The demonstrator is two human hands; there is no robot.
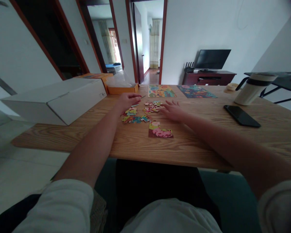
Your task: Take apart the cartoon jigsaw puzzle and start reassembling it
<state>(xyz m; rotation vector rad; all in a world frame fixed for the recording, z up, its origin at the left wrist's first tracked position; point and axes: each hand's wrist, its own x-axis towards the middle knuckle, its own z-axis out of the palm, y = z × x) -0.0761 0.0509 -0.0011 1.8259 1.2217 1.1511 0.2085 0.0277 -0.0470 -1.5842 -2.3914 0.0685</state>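
My left hand (128,101) pinches a small puzzle piece (143,96), seen edge-on at the fingertips. Under and beside it lie loose puzzle pieces (133,119) in yellow, orange and teal. My right hand (174,111) rests palm down with fingers spread, its thumb side beside a pile of pink and white pieces (153,106). Nearer to me, a partly joined puzzle (160,131) shows a pink spotted shape on green and dark red; its upper right part is open table.
Two colourful picture sheets (162,91) (196,91) lie behind the pieces. On the left stand a long white box (60,97) and an orange box (122,89) with clear plastic. To the right are a black phone (242,115) and a white tumbler (250,91) on the wooden table (208,136).
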